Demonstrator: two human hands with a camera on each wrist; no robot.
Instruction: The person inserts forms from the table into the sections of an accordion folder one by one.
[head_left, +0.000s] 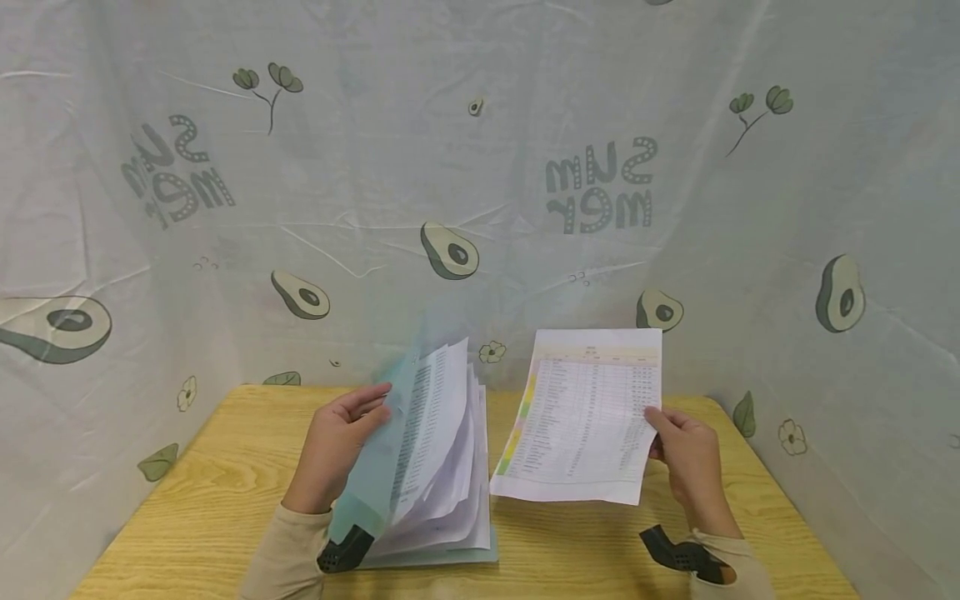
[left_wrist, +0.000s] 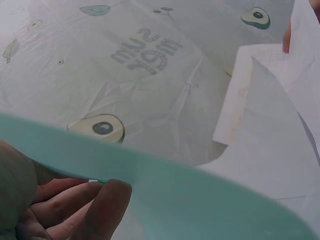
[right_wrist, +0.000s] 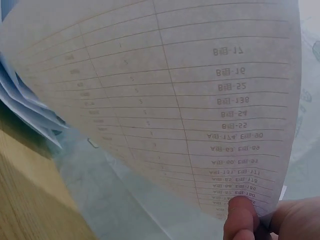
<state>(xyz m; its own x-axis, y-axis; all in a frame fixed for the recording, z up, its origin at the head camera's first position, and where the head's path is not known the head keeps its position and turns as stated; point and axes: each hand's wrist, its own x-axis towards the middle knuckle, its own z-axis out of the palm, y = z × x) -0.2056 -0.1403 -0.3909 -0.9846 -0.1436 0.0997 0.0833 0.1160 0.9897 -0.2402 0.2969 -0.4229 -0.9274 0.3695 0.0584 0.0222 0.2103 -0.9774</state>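
A translucent blue-green folder (head_left: 386, 442) stands partly opened on the table, with a stack of printed papers (head_left: 457, 467) fanned inside it. My left hand (head_left: 337, 442) grips the raised cover's edge between thumb and fingers; the left wrist view shows the cover (left_wrist: 165, 185) crossing in front with the thumb on it. My right hand (head_left: 686, 450) pinches a single printed sheet (head_left: 577, 417) by its right edge, held up to the right of the folder. Table rows and coloured cells at the left mark this sheet. Close up, the right wrist view shows its printed rows (right_wrist: 230, 100) and my fingertips at a corner.
The wooden table (head_left: 225, 483) extends on both sides of the folder. A pale curtain (head_left: 480, 167) with avocado prints hangs close behind and along the sides. Black wrist-worn devices (head_left: 345, 550) sit on both wrists.
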